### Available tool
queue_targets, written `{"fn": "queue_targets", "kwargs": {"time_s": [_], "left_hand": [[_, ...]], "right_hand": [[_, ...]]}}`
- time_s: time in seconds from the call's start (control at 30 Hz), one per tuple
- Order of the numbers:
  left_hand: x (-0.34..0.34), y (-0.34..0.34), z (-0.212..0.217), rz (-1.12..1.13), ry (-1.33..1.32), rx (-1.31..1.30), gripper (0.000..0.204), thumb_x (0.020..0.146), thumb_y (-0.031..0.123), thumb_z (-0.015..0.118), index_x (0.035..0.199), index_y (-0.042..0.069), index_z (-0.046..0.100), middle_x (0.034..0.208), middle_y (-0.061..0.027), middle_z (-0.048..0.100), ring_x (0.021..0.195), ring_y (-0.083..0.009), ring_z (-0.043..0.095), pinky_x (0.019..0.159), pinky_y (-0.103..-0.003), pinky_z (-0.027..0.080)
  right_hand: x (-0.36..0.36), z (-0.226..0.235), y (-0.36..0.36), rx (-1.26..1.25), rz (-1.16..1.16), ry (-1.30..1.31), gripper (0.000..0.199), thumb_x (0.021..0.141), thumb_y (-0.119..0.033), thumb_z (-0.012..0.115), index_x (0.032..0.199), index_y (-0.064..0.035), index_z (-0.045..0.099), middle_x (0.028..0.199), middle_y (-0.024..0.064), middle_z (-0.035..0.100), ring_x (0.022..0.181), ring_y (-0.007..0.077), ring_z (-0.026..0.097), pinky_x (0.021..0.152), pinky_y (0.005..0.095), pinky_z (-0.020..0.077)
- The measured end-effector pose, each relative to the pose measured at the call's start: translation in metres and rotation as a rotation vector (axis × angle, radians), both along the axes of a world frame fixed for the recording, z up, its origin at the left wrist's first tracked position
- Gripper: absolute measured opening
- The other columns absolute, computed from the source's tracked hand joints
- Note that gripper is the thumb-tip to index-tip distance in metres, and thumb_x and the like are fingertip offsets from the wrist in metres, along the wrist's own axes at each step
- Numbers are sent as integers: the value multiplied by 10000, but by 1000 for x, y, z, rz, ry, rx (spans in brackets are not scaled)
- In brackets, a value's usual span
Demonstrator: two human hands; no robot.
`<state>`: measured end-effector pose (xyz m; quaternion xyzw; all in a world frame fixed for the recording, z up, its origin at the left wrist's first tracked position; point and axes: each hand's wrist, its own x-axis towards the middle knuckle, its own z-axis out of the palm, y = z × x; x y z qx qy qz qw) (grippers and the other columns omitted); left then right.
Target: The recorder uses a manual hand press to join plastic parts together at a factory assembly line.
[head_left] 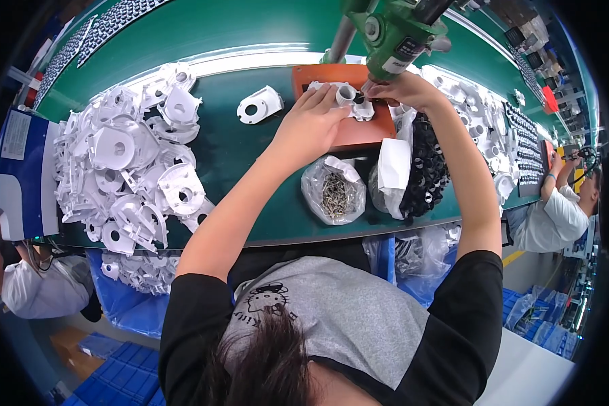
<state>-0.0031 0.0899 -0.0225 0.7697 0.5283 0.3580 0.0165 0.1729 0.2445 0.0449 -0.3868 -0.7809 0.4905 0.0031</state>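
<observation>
Left hand (311, 122) presses the white housing (348, 98) onto the orange fixture (358, 132); right hand (402, 89) fingers pinch something small beneath the green screwdriver (392, 37). Fastening seems underway; next needs steady alignment.

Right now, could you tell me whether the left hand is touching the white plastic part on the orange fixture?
Touching. The head view shows the left hand lying over the white plastic part, fingers pressed on it.
</observation>
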Motion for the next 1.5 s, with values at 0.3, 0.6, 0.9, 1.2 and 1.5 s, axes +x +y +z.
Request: {"fn": "queue_targets", "kwargs": {"time_s": [0.3, 0.6, 0.9, 1.2, 1.5], "left_hand": [[5, 1, 2, 30, 82, 8, 254, 811, 122, 566, 1057, 70, 605, 1254, -229, 479, 1214, -369, 421, 1016, -453, 342], [7, -2, 7, 32, 86, 18, 399, 769, 349, 639, 1041, 59, 597, 1253, -261, 467, 1216, -379, 423, 1043, -444, 314], [2, -3, 5, 17, 67, 2, 468, 731, 385, 668, 1056, 59, 584, 1274, -266, 443, 1230, -386, 403, 1044, -449, 305], [5, -3, 10, -6, 104, -39, 548, 683, 399, 721, 1102, 79, 571, 1315, -243, 410, 1245, -381, 381, 1036, -450, 320], [41, 25, 1, -172, -13, 0, 548, 650, 371, 751, 1108, 119, 587, 1292, -183, 460, 1251, -322, 397, 1042, -452, 316]], "right_hand": [[-8, -2, 7, -50, 26, 67, 184, 767, -185, 700, 849, -28, 651, 583, 4, 538, 439, 73, 407, 406, 222, 301], [-12, 7, 30, -2, 287, -69, 236, 776, -280, 699, 851, -56, 689, 532, 23, 556, 423, 98, 490, 400, 237, 373], [-27, 4, 45, -42, 322, -233, 335, 736, -365, 728, 808, -41, 687, 617, 41, 624, 567, 136, 630, 476, 231, 469], [36, 37, 89, 44, 197, 383, 299, 803, -319, 663, 660, -71, 575, 578, 24, 567, 481, 116, 547, 545, 234, 400], [461, 111, 413, 422, -187, 933, 367, 811, -357, 628, 571, -105, 510, 531, 16, 508, 521, 156, 536, 751, 308, 388]]}}
